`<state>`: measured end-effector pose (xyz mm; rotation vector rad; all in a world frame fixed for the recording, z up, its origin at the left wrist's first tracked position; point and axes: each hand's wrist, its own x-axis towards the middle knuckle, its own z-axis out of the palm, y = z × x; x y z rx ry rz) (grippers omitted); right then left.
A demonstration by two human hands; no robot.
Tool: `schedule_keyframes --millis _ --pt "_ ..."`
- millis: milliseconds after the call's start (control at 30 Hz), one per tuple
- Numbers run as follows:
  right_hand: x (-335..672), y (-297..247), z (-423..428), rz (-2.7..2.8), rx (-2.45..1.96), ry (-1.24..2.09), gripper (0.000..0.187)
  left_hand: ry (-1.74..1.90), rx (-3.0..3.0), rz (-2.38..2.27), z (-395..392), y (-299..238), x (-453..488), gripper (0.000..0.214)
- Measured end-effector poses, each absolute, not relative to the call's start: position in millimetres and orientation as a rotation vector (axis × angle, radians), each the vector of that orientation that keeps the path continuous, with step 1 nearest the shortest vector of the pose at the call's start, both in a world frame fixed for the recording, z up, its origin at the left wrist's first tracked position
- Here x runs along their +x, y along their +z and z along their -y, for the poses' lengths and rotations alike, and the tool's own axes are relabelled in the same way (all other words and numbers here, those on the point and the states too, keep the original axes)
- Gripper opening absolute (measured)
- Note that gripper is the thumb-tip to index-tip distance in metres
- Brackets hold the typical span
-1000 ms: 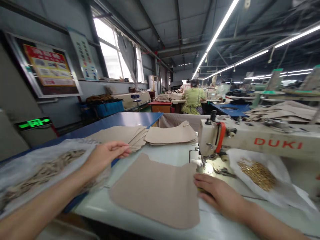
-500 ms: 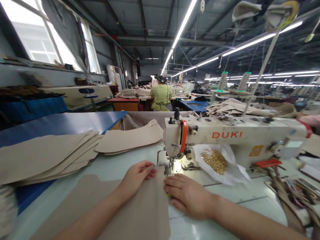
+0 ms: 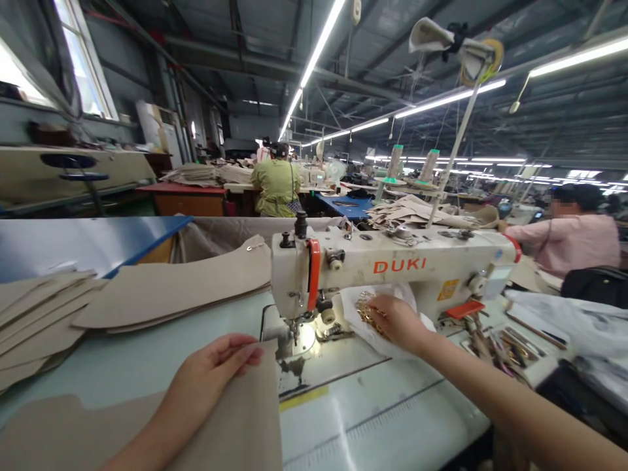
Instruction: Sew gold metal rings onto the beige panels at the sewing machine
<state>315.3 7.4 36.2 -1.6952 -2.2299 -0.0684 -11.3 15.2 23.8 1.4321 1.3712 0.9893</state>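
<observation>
My left hand (image 3: 216,366) rests on a beige cut fabric piece (image 3: 235,425) lying on the pale table, fingers together and pressing its right edge near the needle of the white DUKI sewing machine (image 3: 392,268). My right hand (image 3: 395,319) reaches under the machine arm into a white plastic bag (image 3: 358,327) of small gold metal parts (image 3: 369,314); its fingers are bent down into the parts and hidden from view. The needle plate (image 3: 304,340) is lit, just right of the fabric edge.
Stacks of beige cut pieces (image 3: 171,288) lie at the back left of the table. Tools and scraps (image 3: 510,347) clutter the right end. A person in pink (image 3: 569,242) sits at right, another in green (image 3: 275,186) farther back. Thread cones (image 3: 429,167) stand behind the machine.
My right hand left the fabric edge and moved right into the bag of gold parts. My left hand stays on the fabric by the needle. The view swung further right.
</observation>
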Motion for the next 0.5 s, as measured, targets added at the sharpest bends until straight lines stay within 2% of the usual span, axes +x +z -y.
schedule_keyframes --millis 233,500 --pt "301.8 34.9 -28.0 2.39 -1.734 0.027 0.021 1.011 1.458 -1.346 -12.5 20.1 -3.6 0.025" --pt "307.7 33.6 -26.9 2.269 -1.68 0.133 0.021 1.011 1.496 -1.352 -10.1 25.2 -1.8 0.025"
